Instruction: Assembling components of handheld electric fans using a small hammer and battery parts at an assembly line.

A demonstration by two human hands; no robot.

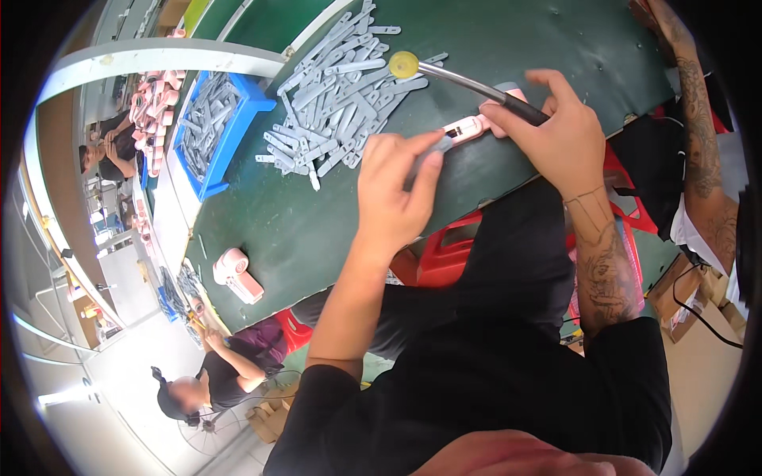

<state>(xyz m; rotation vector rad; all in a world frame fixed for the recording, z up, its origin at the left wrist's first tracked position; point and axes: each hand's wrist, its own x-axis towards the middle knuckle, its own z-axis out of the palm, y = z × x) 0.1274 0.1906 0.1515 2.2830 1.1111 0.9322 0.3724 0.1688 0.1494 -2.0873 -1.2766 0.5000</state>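
My right hand [559,135] is wrapped round the black grip of a small mallet [460,79] with a metal shaft and a round yellow head. Its thumb and fingers also steady a pink handheld device [468,129], which looks like a small fan, lying on the green table. An opening in the device's handle shows dark parts inside. My left hand [397,178] pinches a small grey plastic piece [443,144] between thumb and forefinger, at the handle's near-left end. Most of that piece is hidden by the fingers.
A heap of grey plastic strips [341,87] lies beyond my hands. A blue bin [210,131] of similar strips stands left. Another pink device [237,275] rests near the left table edge. A co-worker [230,369] sits lower left; a tattooed arm [702,135] shows at right.
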